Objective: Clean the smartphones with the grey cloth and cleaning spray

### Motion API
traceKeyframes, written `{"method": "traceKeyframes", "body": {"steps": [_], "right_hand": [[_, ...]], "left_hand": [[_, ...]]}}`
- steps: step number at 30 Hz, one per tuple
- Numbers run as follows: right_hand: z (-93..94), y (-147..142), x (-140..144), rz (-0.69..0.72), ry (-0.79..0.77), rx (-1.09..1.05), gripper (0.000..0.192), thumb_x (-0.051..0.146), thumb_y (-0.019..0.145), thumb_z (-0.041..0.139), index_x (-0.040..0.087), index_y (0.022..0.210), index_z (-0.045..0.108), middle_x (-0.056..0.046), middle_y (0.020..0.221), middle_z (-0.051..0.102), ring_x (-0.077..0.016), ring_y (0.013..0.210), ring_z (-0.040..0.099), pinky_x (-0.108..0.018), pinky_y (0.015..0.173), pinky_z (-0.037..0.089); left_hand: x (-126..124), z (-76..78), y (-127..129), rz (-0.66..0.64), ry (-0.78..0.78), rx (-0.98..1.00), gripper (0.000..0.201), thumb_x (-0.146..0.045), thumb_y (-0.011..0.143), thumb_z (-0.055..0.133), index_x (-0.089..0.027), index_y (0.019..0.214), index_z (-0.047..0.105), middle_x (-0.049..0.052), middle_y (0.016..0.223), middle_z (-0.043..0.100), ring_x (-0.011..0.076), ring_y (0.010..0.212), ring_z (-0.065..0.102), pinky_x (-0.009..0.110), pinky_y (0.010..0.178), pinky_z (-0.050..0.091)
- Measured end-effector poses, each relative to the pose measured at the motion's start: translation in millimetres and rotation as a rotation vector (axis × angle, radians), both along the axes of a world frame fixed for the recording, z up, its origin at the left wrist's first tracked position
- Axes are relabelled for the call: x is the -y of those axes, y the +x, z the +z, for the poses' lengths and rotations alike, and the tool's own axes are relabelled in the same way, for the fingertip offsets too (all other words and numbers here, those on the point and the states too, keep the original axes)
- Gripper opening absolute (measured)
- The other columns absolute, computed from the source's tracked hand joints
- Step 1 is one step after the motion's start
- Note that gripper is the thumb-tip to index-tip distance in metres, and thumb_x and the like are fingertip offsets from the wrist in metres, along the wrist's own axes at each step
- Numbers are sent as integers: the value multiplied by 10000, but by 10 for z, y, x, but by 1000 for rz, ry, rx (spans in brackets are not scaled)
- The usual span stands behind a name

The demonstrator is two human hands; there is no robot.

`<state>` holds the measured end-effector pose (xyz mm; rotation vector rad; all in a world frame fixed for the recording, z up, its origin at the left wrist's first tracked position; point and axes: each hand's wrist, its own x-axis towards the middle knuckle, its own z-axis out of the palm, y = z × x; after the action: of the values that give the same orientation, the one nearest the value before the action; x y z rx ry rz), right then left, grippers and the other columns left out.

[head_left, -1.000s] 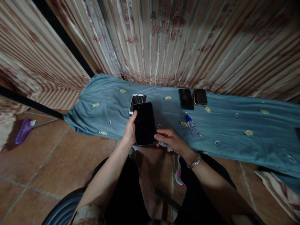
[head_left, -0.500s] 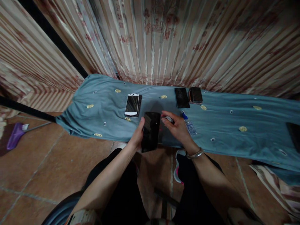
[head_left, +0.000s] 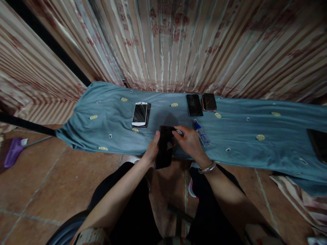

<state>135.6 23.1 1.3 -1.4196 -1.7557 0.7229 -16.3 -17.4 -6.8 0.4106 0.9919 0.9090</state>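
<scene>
My left hand [head_left: 152, 151] grips a black phone [head_left: 165, 147] by its left edge, tilted up over the near edge of a blue cloth [head_left: 242, 136]. My right hand [head_left: 188, 141] rests against the phone's upper right edge and pinches a small pale object, too small to identify. A small spray bottle with a blue cap [head_left: 201, 133] lies on the cloth just right of that hand.
On the cloth lie a white phone [head_left: 140, 114] to the left and two dark phones [head_left: 194, 105] [head_left: 209, 101] at the back. Striped curtains hang behind. A purple broom head [head_left: 11, 151] lies on the tiled floor at left.
The black phone has been lowered and tilted edge-on in my left hand. My right hand rose from the phone's lower corner to its upper right edge.
</scene>
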Motion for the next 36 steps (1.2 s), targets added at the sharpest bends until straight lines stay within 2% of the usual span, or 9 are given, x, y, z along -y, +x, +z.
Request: {"method": "traceKeyframes", "body": {"steps": [5, 10, 15, 20, 25, 28, 32, 36], "right_hand": [[52, 25, -9, -10, -42, 43, 140, 316, 807, 634, 246, 854, 746, -24, 792, 722, -208, 763, 653, -324, 733, 471], [40, 77, -74, -8, -135, -153, 174, 358, 718, 712, 216, 819, 720, -10, 728, 683, -182, 691, 602, -298, 655, 441], [90, 136, -161, 79, -348, -407, 339, 475, 608, 795, 192, 724, 649, 44, 554, 568, -118, 533, 485, -251, 524, 361], [207, 144, -151, 148, -416, -445, 390, 494, 538, 835, 188, 714, 671, 64, 566, 519, -85, 517, 413, -235, 494, 284], [233, 146, -116, 224, -479, -474, 365, 516, 579, 794, 184, 667, 672, 58, 565, 507, -85, 529, 392, -239, 509, 260], [220, 162, -110, 255, -453, -457, 327, 493, 619, 774, 190, 670, 661, 66, 554, 485, -83, 527, 374, -238, 513, 249], [201, 162, -91, 349, -438, -386, 299, 472, 683, 743, 188, 695, 650, 75, 551, 451, -80, 524, 345, -238, 520, 238], [167, 127, -75, 399, -412, -344, 324, 497, 700, 734, 186, 713, 641, 71, 580, 461, -85, 545, 356, -237, 539, 264]], "left_hand": [[12, 17, 16, 27, -24, 2, 693, -739, 814, 464, -132, 1018, 729, 122, 757, 745, 255, 759, 712, 350, 680, 551], [6, 56, 5, 34, -63, 23, 667, -720, 839, 445, -140, 989, 738, 110, 767, 748, 233, 724, 708, 322, 637, 542], [12, 87, -5, -10, -35, 31, 697, -738, 807, 484, -127, 1034, 732, 121, 873, 758, 237, 786, 712, 329, 714, 544], [38, 118, 8, -25, -9, 76, 688, -718, 824, 480, -125, 1079, 718, 135, 932, 760, 276, 908, 711, 370, 814, 537], [41, 127, -7, -26, 30, 78, 636, -678, 802, 566, -145, 1118, 705, 118, 999, 754, 278, 968, 695, 373, 858, 525], [22, 140, -49, 13, 115, 57, 612, -628, 768, 649, -199, 1204, 674, 82, 1065, 741, 260, 952, 689, 357, 843, 523], [-21, 153, -93, 32, 285, 14, 709, -593, 757, 684, -301, 1386, 533, 42, 1118, 723, 236, 972, 674, 354, 866, 504], [-46, 155, -76, -10, 359, -26, 561, -592, 778, 664, -229, 1206, 671, 62, 1211, 690, 221, 1027, 649, 318, 904, 473]]}}
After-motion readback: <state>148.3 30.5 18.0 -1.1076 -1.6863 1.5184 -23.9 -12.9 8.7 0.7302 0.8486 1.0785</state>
